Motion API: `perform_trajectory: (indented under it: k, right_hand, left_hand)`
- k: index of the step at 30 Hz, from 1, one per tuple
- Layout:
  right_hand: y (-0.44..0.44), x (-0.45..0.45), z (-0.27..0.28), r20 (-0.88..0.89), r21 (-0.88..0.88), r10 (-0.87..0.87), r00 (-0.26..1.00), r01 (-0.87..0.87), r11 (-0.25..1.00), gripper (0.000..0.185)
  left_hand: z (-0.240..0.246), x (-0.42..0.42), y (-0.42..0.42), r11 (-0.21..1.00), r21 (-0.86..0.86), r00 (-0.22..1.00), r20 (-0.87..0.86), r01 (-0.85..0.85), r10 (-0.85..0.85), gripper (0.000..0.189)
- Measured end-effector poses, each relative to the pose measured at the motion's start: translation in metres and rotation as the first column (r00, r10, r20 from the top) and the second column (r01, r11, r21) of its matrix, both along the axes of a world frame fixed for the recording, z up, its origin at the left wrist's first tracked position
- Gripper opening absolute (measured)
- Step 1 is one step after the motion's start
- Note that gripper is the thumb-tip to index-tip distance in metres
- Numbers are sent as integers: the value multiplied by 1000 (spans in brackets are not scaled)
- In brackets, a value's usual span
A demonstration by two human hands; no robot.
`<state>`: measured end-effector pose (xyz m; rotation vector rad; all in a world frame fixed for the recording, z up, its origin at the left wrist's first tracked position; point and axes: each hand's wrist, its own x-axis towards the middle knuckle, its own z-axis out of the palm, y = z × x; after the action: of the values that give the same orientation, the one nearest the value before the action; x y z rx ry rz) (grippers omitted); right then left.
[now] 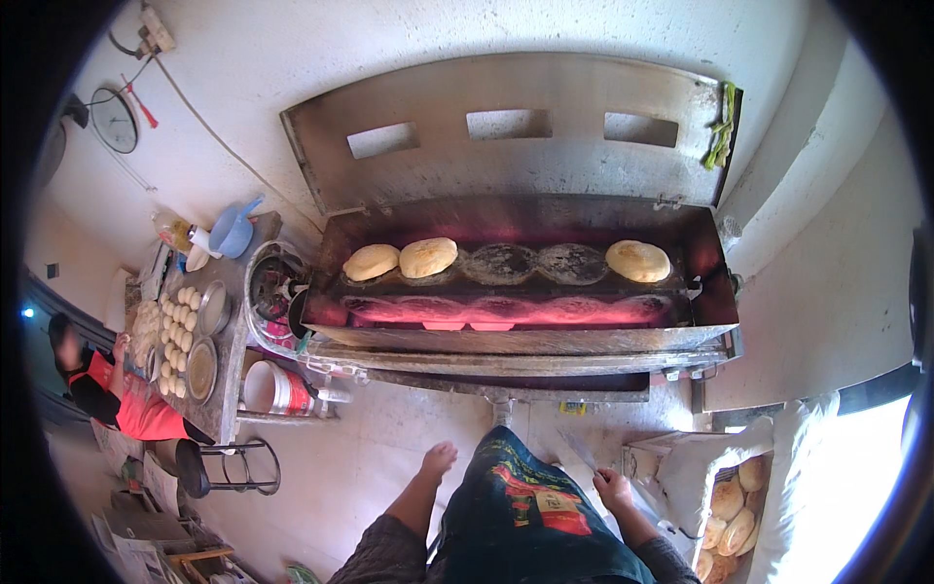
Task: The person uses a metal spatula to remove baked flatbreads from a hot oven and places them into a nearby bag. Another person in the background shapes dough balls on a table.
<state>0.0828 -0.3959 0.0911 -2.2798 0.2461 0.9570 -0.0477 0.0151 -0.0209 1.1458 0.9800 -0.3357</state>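
My left hand (439,461) hangs beside my dark apron (533,511), in front of the oven, with nothing visible in it. In my right hand (614,490) is a flat metal blade (581,452), a knife or scraper, pointing toward the oven. Before me stands a long metal baking oven (525,343) with its lid (445,164) raised against the wall. On its upper plate, two puffed flatbreads (428,258) sit side by side at the left and a third flatbread (638,261) at the right. Between them show two dark round hollows (500,263). A pinkish-red glow fills the lower channel.
At left, a worktable (237,350) bears several dough balls (179,321), metal bowls (202,370) and a blue dipper (232,230). A person (139,401) in a red apron works there, near a stool (248,467). A cloth-lined box (719,460) of baked flatbreads (733,531) stands at right.
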Motion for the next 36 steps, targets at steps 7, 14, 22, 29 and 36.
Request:
perform_trajectory:
  k: [7, 14, 22, 29, 36]
  right_hand:
    - [-30, -13, 3, 29, -25, -42, 999, 43, 999, 42]
    - [-26, -18, 14, 77, 4, -6, 997, 6, 1000, 43]
    - [9, -11, 30, 109, 72, 48, 993, -56, 996, 45]
    - [55, 16, 41, 238, 81, 201, 950, -225, 971, 44]
    - [99, 31, 76, 261, 121, 284, 923, -323, 939, 43]
  left_hand:
    - [16, -101, -6, 975, 201, 902, -432, 97, -1, 38]
    - [37, -58, 15, 967, 252, 971, -236, 37, 24, 34]
    - [75, 37, 12, 962, 272, 997, 72, -3, -17, 30]
    - [53, -6, 43, 894, 441, 995, -90, 81, -45, 38]
    - [25, -89, 54, 926, 369, 959, -281, 73, 37, 35]
